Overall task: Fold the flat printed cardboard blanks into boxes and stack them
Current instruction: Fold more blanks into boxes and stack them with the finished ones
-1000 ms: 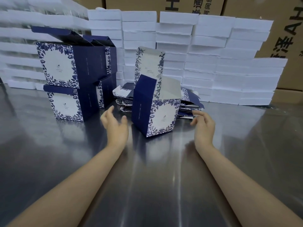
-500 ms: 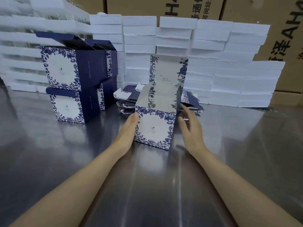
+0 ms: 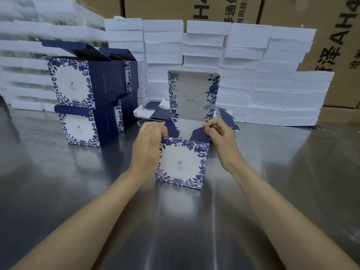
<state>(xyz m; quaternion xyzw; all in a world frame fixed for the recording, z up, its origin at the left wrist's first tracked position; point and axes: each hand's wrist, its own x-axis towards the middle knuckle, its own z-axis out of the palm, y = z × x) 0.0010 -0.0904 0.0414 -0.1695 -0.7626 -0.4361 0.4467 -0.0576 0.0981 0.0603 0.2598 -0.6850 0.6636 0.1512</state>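
A blue-and-white floral box [image 3: 182,163] stands upright on the steel table [image 3: 58,191], its lid flap raised behind it. My left hand [image 3: 148,145] grips the box's left top corner by the dark blue side flap. The right side flap is pinched by my right hand [image 3: 219,136] at the top right corner. Both side flaps lean inward over the open top. A pile of flat printed blanks [image 3: 153,114] lies just behind the box. At the left stand several folded boxes [image 3: 85,102], stacked two high.
White foam trays [image 3: 243,75] are stacked in a wall along the back of the table. Brown shipping cartons [image 3: 331,45] rise behind them. Bare steel surface lies in front of the box and to its right.
The box was turned to face me and slid closer. My hands went from its sides up to the top corners and took hold of the side flaps.
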